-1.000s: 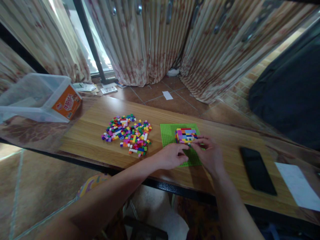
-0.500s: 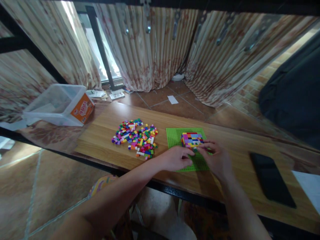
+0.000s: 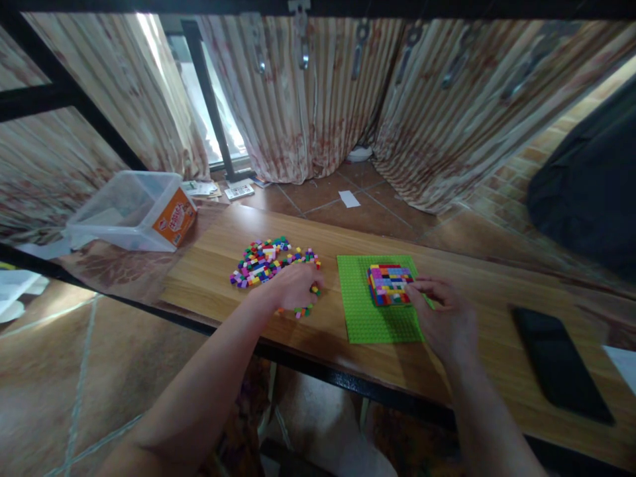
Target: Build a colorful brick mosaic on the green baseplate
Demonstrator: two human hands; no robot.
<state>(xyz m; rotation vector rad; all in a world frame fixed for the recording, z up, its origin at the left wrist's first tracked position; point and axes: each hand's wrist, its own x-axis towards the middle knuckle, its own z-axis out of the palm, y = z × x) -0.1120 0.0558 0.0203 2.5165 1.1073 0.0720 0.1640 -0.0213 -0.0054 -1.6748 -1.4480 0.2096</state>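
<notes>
My left hand (image 3: 297,286) is over the right part of a loose pile of small coloured toy bricks (image 3: 258,262). Its fingers point down and are partly hidden; a few bricks show between fingertips and thumb, which look apart. A flat, layered block of toy bricks (image 3: 390,285) in many colours sits on a green studded baseplate (image 3: 362,324). At the block's right edge is my right hand (image 3: 442,315), with thumb and fingertips closed together on that edge. The hand covers the baseplate's right side.
A black phone (image 3: 561,364) lies at the right of the wooden table (image 3: 199,285). A clear plastic bin (image 3: 124,212) with an orange label stands beyond the table's left end. White paper (image 3: 623,364) is at the far right. Curtains (image 3: 318,99) hang behind.
My left hand has moved left from the brick block to the loose pile. My right hand stays at the block's right edge. The whole view has shifted slightly.
</notes>
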